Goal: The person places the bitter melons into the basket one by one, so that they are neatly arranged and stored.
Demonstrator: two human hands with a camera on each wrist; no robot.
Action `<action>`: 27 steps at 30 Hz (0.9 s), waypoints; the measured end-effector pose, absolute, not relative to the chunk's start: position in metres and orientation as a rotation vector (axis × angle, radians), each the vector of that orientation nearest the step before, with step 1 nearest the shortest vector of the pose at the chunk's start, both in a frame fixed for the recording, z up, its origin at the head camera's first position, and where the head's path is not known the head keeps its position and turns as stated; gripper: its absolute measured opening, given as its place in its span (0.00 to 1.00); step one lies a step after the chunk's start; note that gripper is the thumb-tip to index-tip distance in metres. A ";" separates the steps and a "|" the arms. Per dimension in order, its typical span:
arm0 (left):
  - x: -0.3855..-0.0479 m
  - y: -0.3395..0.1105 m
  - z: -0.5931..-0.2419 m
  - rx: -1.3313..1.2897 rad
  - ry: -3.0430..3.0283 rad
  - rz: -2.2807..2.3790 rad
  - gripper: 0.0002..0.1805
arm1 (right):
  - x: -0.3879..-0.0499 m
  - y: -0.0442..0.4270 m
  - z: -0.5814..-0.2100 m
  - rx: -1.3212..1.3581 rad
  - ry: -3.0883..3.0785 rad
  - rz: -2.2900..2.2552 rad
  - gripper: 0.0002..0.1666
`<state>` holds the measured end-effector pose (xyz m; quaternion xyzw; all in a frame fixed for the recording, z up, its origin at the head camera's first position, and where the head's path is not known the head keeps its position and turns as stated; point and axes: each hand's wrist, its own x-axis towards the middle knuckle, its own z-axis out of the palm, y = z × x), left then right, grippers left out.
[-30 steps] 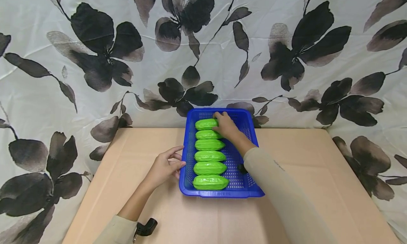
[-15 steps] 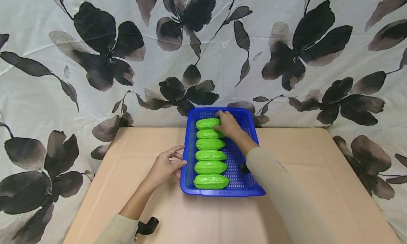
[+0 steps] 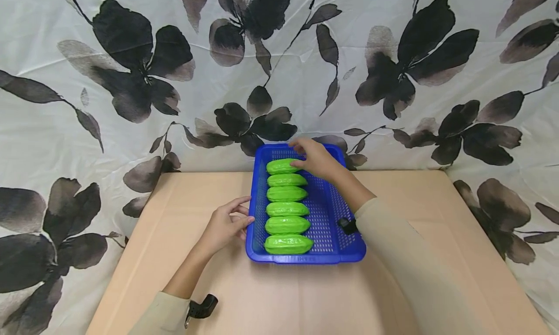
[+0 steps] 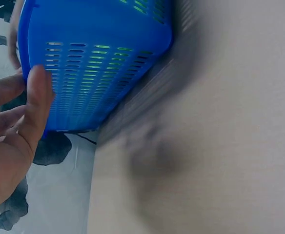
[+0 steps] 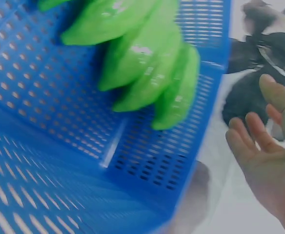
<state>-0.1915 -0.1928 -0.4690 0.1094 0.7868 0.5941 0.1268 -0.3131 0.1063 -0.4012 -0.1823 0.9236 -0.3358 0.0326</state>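
A blue perforated plastic basket (image 3: 336, 258) stands on the board with several glossy green, ridged, gourd-like pieces (image 3: 288, 244) lined up along its left half. They taper to a point at the right end. My left hand (image 3: 222, 226) is at the basket's left side, its fingertips touching the rim and outer wall; the left wrist view shows the thumb (image 4: 36, 87) against the wall. Over the far end of the basket is my right hand (image 3: 318, 158), fingers spread and loosely bent. In the right wrist view that hand (image 5: 274, 156) appears beyond the rim, apart from the green pieces and holding nothing.
A light tan board (image 3: 419, 204) lies under the basket. Behind it hangs a white cloth with dark flowers (image 3: 332, 126). A black wrist device (image 3: 202, 307) sits at the left cuff, and another (image 3: 347, 226) is by the right cuff.
My right hand has lifted off the farthest green piece and moved up and slightly right. My left hand stays at the basket's side. The green pieces keep their row.
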 end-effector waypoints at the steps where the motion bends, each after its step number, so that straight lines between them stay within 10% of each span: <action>1: -0.192 -0.194 -0.469 0.325 2.306 1.719 0.33 | -0.310 0.107 -0.396 -0.586 2.834 -1.061 0.34; 27: -0.198 -0.231 -0.420 0.599 3.114 0.933 0.39 | -0.205 0.208 -0.376 -0.522 3.246 -0.922 0.26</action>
